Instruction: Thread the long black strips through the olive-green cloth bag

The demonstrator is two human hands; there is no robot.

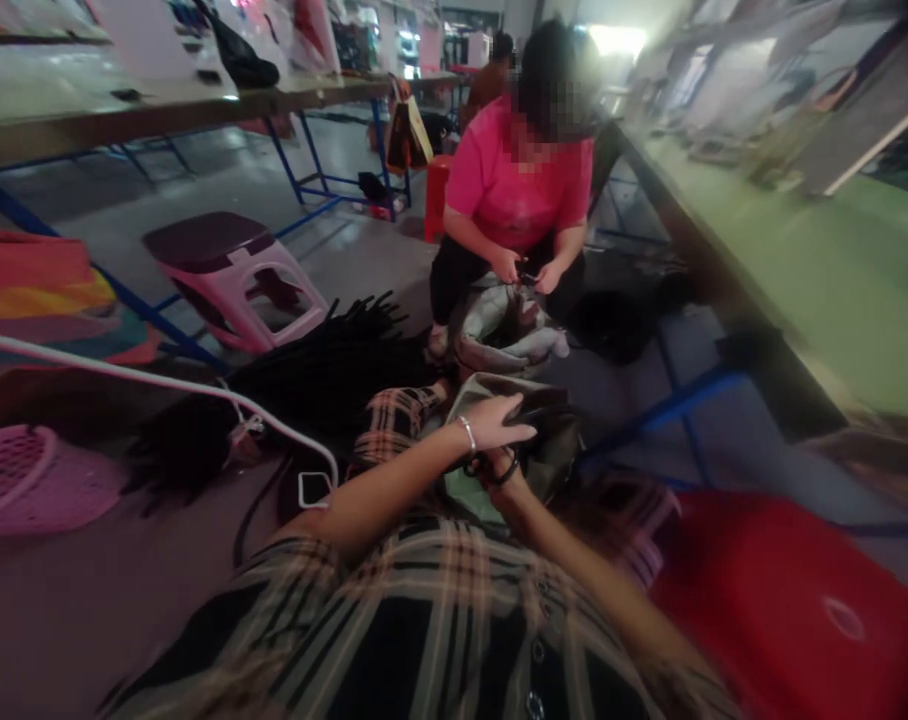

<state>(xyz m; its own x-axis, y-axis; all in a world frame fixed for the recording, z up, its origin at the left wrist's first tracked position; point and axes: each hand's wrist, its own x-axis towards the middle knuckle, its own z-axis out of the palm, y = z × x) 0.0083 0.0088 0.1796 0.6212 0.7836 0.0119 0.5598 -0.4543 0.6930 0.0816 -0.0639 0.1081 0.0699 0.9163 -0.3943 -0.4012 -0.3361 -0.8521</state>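
Observation:
My left hand (497, 422) reaches over an open sack (461, 492) between my knees, its fingers stretched out and parted. A light bracelet circles that wrist. Just below it, my right hand (493, 466) is partly covered by the left, with a dark band on the wrist. The right fingers look curled around something small and dark, too blurred to name. Black material (548, 425) shows inside the sack, close to my left fingertips.
Opposite, a person in a pink shirt (518, 190) works over a pale sack (488, 350). A bundle of black strips (334, 350), a pink stool (233, 275) and a pink basket (49, 490) lie left. A red stool (784, 590) and a long table (821, 270) stand right. A white cable (161, 385) crosses left.

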